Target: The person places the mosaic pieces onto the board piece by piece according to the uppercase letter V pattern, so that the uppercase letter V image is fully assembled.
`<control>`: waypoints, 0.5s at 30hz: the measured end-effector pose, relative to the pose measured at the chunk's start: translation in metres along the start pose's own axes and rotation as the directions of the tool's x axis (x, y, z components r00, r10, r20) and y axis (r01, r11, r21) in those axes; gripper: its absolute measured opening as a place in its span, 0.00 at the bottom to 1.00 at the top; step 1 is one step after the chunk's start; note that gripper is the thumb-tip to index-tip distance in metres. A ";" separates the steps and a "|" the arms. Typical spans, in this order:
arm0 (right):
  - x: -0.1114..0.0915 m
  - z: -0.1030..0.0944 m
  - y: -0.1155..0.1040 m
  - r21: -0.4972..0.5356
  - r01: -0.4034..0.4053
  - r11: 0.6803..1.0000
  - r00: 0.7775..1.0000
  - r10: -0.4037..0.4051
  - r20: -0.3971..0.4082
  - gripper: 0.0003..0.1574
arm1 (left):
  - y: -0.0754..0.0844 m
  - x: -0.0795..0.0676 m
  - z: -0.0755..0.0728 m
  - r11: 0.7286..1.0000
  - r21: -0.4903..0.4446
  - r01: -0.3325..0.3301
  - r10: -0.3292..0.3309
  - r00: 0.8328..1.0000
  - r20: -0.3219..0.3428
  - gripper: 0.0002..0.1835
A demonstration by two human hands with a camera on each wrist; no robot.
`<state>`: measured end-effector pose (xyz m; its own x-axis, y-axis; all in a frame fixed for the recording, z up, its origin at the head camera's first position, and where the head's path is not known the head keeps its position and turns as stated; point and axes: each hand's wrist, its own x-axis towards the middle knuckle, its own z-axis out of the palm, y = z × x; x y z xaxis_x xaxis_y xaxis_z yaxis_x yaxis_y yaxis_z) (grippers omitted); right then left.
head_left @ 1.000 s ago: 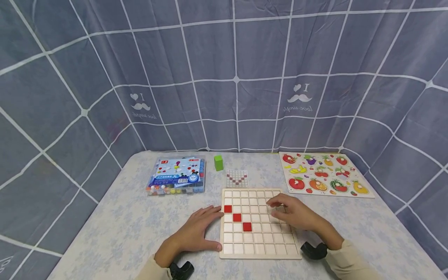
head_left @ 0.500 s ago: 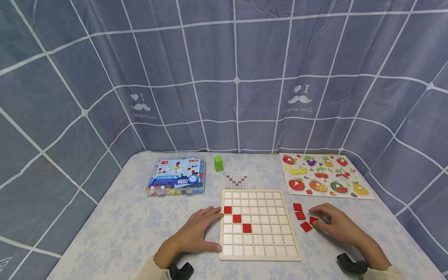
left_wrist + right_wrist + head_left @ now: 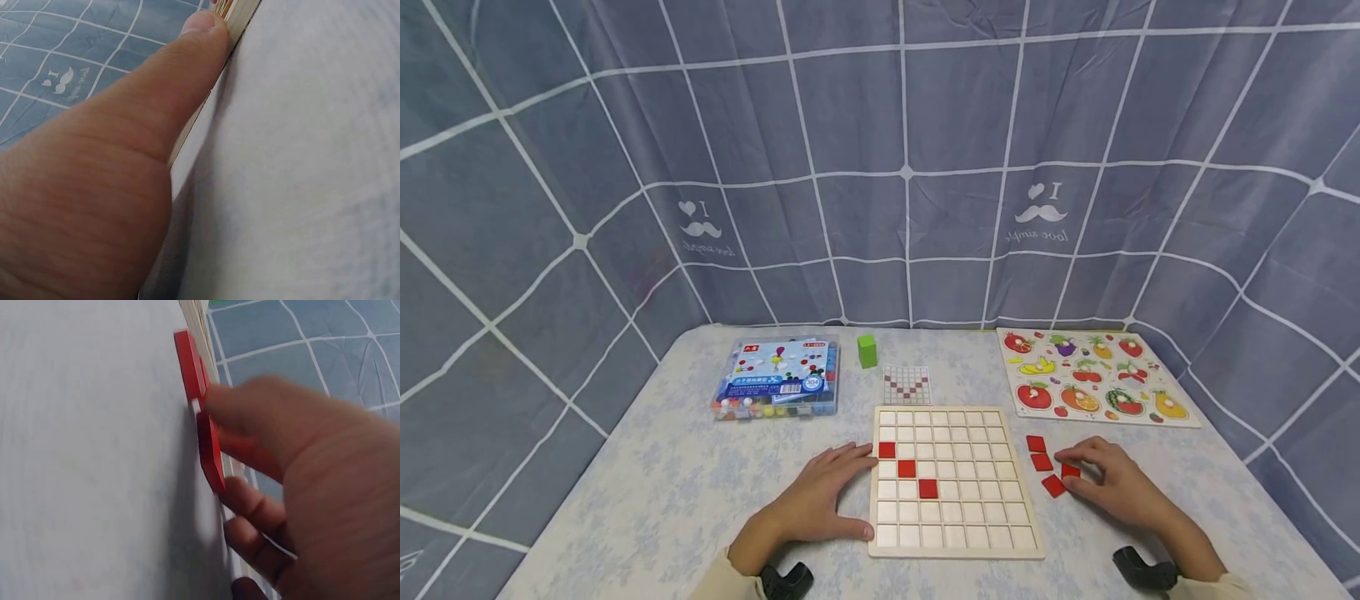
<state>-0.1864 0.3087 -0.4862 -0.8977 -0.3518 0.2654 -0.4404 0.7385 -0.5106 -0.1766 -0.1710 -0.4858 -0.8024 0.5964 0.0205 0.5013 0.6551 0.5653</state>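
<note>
A wooden grid board (image 3: 957,551) lies at the table's middle, with three red square tiles (image 3: 907,468) set diagonally in its left cells. My left hand (image 3: 816,496) rests beside the board, fingers spread, thumb and fingertips touching its left edge. In the left wrist view the thumb (image 3: 200,37) lies against the board's side. To the board's right, my right hand (image 3: 1116,483) pinches a red tile (image 3: 1071,472) between thumb and fingers, down at the table. Three more loose red tiles (image 3: 1041,462) lie just left of it. In the right wrist view the thumb partly covers the tiles (image 3: 211,450).
Behind the board lies a small pattern card (image 3: 907,384) with a V of red squares. A green block (image 3: 867,351) stands near it. A clear plastic box (image 3: 775,408) of coloured pieces is at back left, a fruit puzzle board (image 3: 1097,375) at back right.
My right hand has moved from above the board out to the loose tiles on the right, and its fingers have closed in around one tile. The left hand has stayed in place.
</note>
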 end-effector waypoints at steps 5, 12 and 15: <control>0.003 0.003 -0.002 -0.023 -0.037 0.999 0.999 0.037 0.000 0.15 | -0.001 0.000 0.000 1.000 0.008 -0.001 0.001 1.000 -0.001 0.51; 0.004 0.002 -0.007 -0.054 -0.103 0.993 0.994 0.105 0.024 0.20 | -0.002 0.000 0.001 1.000 0.009 0.001 -0.001 1.000 -0.002 0.51; 0.001 -0.001 -0.007 -0.086 -0.123 0.989 0.992 0.126 0.025 0.19 | -0.002 0.001 0.001 1.000 0.011 -0.001 0.001 1.000 0.001 0.51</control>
<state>-0.1845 0.3031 -0.4817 -0.9461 -0.2705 0.1783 -0.3234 0.8230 -0.4671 -0.1779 -0.1712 -0.4877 -0.8018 0.5972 0.0201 0.5054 0.6599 0.5560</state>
